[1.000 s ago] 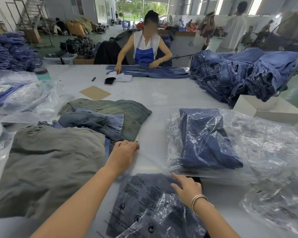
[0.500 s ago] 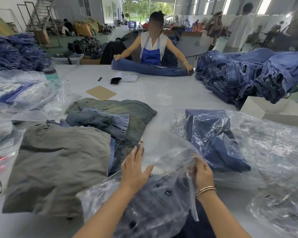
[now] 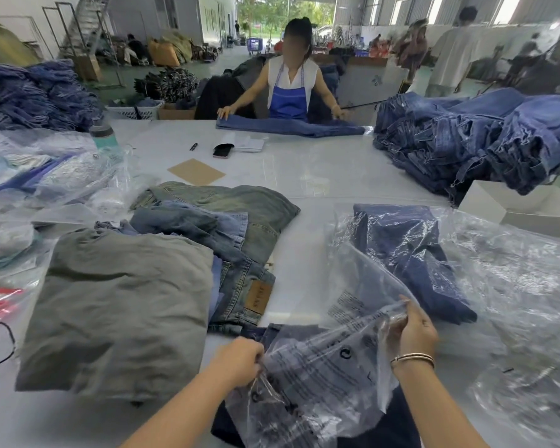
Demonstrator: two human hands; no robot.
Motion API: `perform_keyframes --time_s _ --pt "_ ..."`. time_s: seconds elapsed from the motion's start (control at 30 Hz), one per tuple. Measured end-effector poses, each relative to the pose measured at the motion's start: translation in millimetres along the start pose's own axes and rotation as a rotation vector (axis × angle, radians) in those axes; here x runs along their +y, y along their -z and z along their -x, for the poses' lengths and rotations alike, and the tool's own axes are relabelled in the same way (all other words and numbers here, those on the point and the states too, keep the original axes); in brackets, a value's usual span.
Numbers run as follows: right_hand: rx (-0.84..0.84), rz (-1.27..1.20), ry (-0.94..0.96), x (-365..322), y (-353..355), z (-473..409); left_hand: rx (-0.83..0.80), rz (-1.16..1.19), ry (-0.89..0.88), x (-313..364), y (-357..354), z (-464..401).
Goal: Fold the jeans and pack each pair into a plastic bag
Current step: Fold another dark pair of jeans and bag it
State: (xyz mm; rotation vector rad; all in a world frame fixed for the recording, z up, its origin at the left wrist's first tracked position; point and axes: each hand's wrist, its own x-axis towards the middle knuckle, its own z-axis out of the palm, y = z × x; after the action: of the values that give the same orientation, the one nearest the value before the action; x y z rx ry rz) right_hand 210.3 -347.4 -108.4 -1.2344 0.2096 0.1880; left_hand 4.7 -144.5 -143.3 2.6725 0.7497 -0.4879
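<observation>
Clear plastic bag point(image 3: 320, 360): printed with black text, held up at the near edge of the table point(image 3: 304, 169), crumpled so its opening is hard to make out.
Dark jeans point(image 3: 398, 425): lie under that bag at the near edge, mostly covered by it and cut off by the bottom of the view; whether they are inside the bag I cannot tell.
Left hand point(image 3: 240, 362): fingers curled, pinching the bag's left edge.
Right hand point(image 3: 416, 331): fingers closed on the bag's upper right edge; two bangles on the wrist.
Packed pair point(image 3: 408, 253): one pair of blue jeans inside a second clear bag, toward the right edge.
Loose jeans: three folded pairs overlap left of centre, a grey one point(image 3: 117, 305) nearest, a light blue one point(image 3: 188, 221) and a greenish one point(image 3: 240, 202) beyond it.
Heap of blue jeans point(image 3: 479, 137): far right corner, too tangled to count.
Bags at left edge point(image 3: 46, 176): contents blurred.
Person opposite point(image 3: 288, 88): both hands on one pair of jeans point(image 3: 288, 126) at the far edge.
</observation>
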Motion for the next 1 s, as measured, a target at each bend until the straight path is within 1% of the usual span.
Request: perform_keyframes --time_s 0.03,0.07,0.1,0.13,0.17,0.2,0.23,0.27,0.3,0.33,0.37,0.43,0.47,0.53,0.6,0.67,0.8,0.87,0.93,1.0 --pt "0.003 0.011 0.010 0 1 0 0.054 -0.035 0.023 1 14 -1" --pt "0.024 0.007 0.012 -1 3 0 0.148 -0.072 0.064 3 32 -1" --pt "0.066 -0.002 0.003 -1 4 0 0.293 -0.090 0.109 3 50 -2" --pt "0.118 0.006 -0.016 0 5 1 0.485 -0.081 0.130 3 68 -3" --pt "0.177 0.034 -0.043 2 4 3 0.680 -0.042 0.122 2 85 -5" --pt "0.230 0.064 -0.078 6 3 8 0.839 0.003 0.088 2 97 -7" --pt "0.264 0.079 -0.132 13 2 15 0.927 0.026 0.042 4 107 -9" --pt "0.276 0.065 -0.205 21 -1 23 0.970 0.044 -0.005 7 112 -10" --pt "0.264 0.035 -0.280 29 -5 33 0.973 0.059 -0.057 12 114 -10" --pt "0.224 0.009 -0.350 38 -9 43 0.937 0.063 -0.113 18 111 -10" --pt "0.151 0.004 -0.416 46 -14 54 0.857 0.063 -0.167 25 103 -10" --pt "-0.042 0.093 -0.546 62 -24 75 0.630 0.115 -0.257 36 75 -7" --pt "-0.133 0.169 -0.606 68 -29 83 0.520 0.168 -0.272 39 59 -5" --pt "-0.251 0.313 -0.704 77 -37 91 0.331 0.214 -0.248 45 29 -1" --pt "-0.302 0.388 -0.773 80 -41 92 0.162 0.185 -0.184 48 5 0" --pt "-0.356 0.446 -0.798 82 -38 89 0.023 0.200 -0.111 45 -7 -1" --pt "-0.494 0.548 -0.713 75 -27 77 -0.157 0.180 -0.068 39 -16 -4" --pt "-0.508 0.595 -0.587 67 -18 66 -0.185 0.176 -0.045 39 -22 -5" --pt "-0.444 0.635 -0.370 61 -1 50 -0.200 0.168 -0.029 39 -28 -6" --pt "-0.293 0.770 -0.122 52 24 32 -0.217 0.165 -0.036 38 -30 -7"
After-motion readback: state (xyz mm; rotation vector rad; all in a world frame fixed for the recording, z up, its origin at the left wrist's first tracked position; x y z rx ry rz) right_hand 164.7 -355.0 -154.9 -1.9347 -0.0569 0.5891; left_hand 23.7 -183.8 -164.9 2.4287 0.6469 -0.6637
